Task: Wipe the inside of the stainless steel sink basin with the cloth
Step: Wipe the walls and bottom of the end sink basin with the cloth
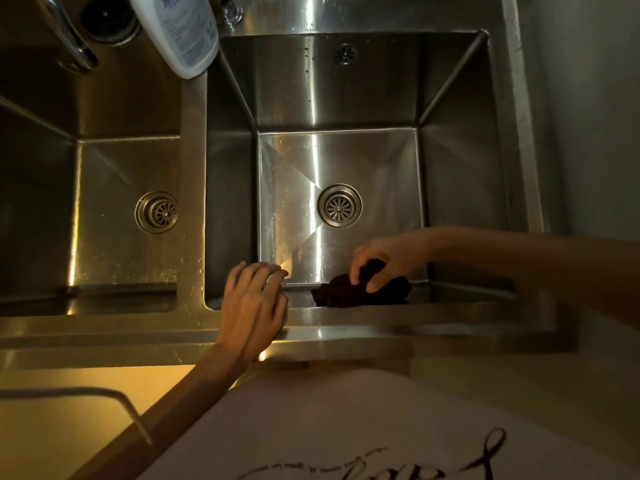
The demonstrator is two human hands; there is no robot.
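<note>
The dark, crumpled fabric cloth [363,289] is bunched against the near wall of the right-hand stainless steel sink basin [460,188], at its bottom edge, on the near side of the round slotted drain strainer [339,205] and a little to its right. It is judged to be soft, light and limp, probably damp, so that it is best gathered from above into a wad and pressed flat under the fingers rather than pinched by a corner; slipping on the smooth steel is to be expected unless downward pressure is kept. The cloth is gripped by the right hand [388,258], whose fingers and thumb are curled over its top. The left hand [252,303] is held with relaxed, spread fingers over the basin's front rim, to the near left of the strainer, and nothing is held in it. One cloth is counted, two hands, two basins and two drain strainers, the second strainer [157,212] lying in the left basin [114,161]. One white plastic bottle [178,31] is seen beyond and to the left of the strainer, at the back of the divider.
</note>
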